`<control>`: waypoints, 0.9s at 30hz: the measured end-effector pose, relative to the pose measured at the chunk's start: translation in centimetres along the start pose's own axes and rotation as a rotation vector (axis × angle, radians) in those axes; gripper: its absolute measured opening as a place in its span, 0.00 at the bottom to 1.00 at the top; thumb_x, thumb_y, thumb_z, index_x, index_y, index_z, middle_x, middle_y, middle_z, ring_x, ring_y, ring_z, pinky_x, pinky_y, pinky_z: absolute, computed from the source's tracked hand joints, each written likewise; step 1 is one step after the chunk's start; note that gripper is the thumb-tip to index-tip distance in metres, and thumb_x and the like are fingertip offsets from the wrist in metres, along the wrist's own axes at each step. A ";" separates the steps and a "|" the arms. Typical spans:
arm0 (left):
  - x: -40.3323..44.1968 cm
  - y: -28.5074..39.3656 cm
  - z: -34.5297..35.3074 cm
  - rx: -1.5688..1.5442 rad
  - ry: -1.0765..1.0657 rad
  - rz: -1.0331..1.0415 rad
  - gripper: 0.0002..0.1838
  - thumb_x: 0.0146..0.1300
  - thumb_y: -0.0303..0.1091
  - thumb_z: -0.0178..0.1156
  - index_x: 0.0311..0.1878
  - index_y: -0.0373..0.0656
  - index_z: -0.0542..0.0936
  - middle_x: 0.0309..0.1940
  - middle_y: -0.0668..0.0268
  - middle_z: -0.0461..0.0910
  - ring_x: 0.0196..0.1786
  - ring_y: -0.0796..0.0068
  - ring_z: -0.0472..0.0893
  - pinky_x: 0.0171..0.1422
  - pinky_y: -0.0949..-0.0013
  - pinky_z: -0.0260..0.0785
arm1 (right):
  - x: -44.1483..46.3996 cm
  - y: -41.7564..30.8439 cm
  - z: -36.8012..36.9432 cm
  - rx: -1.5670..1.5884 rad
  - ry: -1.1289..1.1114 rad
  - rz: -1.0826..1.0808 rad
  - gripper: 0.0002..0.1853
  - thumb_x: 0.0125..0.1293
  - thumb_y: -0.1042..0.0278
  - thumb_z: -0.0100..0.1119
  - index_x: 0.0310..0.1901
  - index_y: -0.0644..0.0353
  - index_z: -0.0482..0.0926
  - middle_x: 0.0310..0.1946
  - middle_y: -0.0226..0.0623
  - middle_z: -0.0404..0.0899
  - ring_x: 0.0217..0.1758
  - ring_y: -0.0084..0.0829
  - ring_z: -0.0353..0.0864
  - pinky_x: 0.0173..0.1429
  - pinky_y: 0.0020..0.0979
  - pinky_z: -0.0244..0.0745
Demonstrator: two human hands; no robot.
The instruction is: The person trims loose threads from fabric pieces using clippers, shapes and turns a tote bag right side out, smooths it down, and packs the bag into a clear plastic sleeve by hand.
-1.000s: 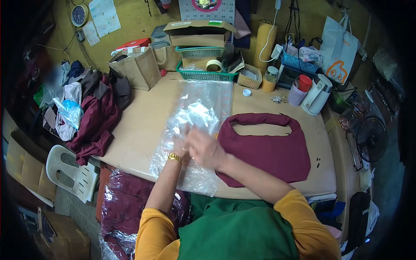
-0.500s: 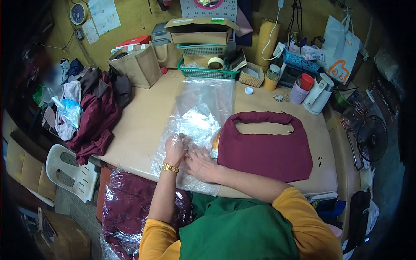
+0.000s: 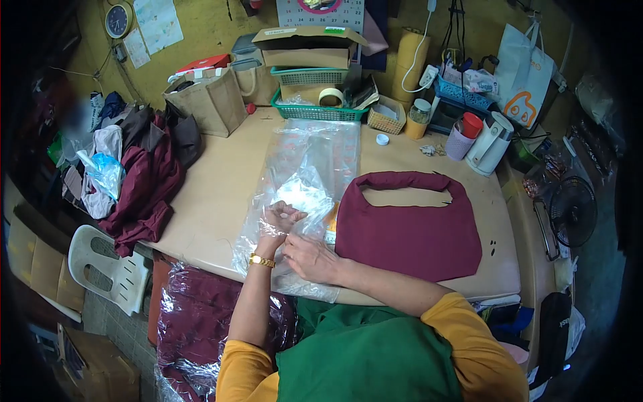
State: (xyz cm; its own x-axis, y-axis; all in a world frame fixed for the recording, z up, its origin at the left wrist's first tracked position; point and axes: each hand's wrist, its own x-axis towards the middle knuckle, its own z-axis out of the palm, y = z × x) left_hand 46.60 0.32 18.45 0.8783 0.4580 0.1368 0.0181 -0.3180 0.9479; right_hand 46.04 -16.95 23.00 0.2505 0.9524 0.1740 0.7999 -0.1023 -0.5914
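Observation:
Clear plastic bags (image 3: 318, 151) lie in a layer on the table in front of me. My left hand (image 3: 278, 220), with a gold watch at the wrist, is raised slightly over them with its fingers curled. Clear film lies around that hand, and I cannot make out what its fingers hold. Just below and to the right, my right hand (image 3: 309, 260) has its fingers bent together on the near part of the plastic. A maroon fabric handbag (image 3: 408, 238) with a padded handle lies flat to the right of my right hand, touching neither hand.
Maroon and grey cloth (image 3: 151, 174) is heaped at the table's left end. Green baskets (image 3: 321, 114) with tape and a carton stand at the back. A jar (image 3: 420, 120) and a white kettle (image 3: 491, 144) are back right. Plastic-wrapped maroon goods (image 3: 201, 315) sit below the table edge.
My left hand has lifted a little and moved up and right, its fingers turning rightward. My right hand has gone from lying flat on the plastic to bent fingers. The handbag has stayed put.

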 end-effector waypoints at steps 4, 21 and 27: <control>-1.5 4.9 -1.1 -0.162 -0.059 0.031 0.06 0.60 0.26 0.69 0.39 0.35 0.84 0.29 0.68 0.83 0.38 0.77 0.82 0.44 0.69 0.75 | 0.1 0.3 0.8 -0.351 0.143 -0.048 0.19 0.59 0.65 0.64 0.50 0.65 0.76 0.58 0.56 0.68 0.69 0.57 0.64 0.72 0.60 0.57; -2.3 4.5 -2.2 -0.009 0.065 0.011 0.19 0.66 0.42 0.64 0.52 0.37 0.81 0.40 0.56 0.80 0.45 0.64 0.80 0.53 0.64 0.71 | 1.1 -0.8 1.9 -0.244 -0.116 0.193 0.38 0.65 0.48 0.57 0.69 0.67 0.64 0.74 0.59 0.52 0.79 0.61 0.44 0.76 0.69 0.38; -5.4 1.7 -1.2 0.491 0.204 0.129 0.28 0.62 0.31 0.60 0.66 0.35 0.68 0.39 0.49 0.83 0.38 0.52 0.83 0.43 0.58 0.76 | 2.7 0.8 0.0 -0.383 -0.231 0.417 0.35 0.69 0.49 0.49 0.77 0.41 0.55 0.79 0.51 0.41 0.81 0.63 0.32 0.72 0.77 0.30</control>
State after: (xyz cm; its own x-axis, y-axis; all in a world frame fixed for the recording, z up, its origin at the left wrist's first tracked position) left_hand 41.32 -1.73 19.65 0.7783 0.5263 0.3424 0.1807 -0.7100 0.6806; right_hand 47.35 -14.45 23.04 0.4944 0.8431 -0.2115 0.8099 -0.5352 -0.2402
